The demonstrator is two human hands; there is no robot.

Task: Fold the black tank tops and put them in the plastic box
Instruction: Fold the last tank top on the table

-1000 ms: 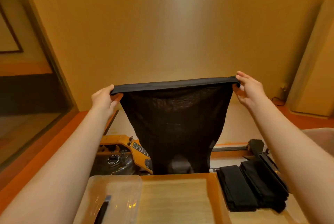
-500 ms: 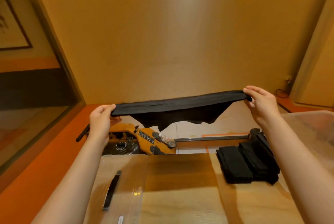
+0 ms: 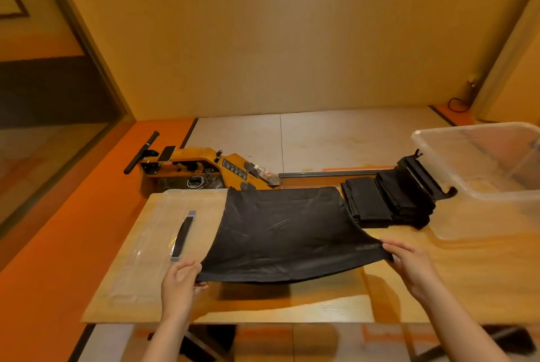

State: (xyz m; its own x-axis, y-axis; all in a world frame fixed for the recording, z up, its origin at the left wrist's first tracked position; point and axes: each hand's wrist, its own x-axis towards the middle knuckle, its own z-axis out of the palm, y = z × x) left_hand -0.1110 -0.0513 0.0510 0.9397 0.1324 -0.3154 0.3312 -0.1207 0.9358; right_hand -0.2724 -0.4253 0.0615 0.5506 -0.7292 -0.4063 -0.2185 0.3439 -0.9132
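1. Pinches, with the left hand (image 3: 178, 281), the near left corner of the black tank top (image 3: 280, 230), thumb on top and fingers curled underneath, clamped on the hem.
2. Grips, with the right hand (image 3: 412, 262), the near right corner of the same hem, fingers together and closed on the cloth.
3. Holds the near edge stretched between both hands and lifted just clear of the table (image 3: 292, 309), above a shadow on the wood.
4. Lies flat at its far end, spread across the middle of the table, with the far left corner meeting the clear lid (image 3: 146, 244) and the far right corner just beside the stack of folded black tops (image 3: 371, 204).
5. On the lid, a black handle (image 3: 182, 234), pointing away from the person.
6. At the far right of the table, just beside the stack, the plastic box (image 3: 482, 215): clear-walled, uncovered, well apart from both hands.
7. Beyond the table, on the floor, a yellow rowing machine (image 3: 204, 168).
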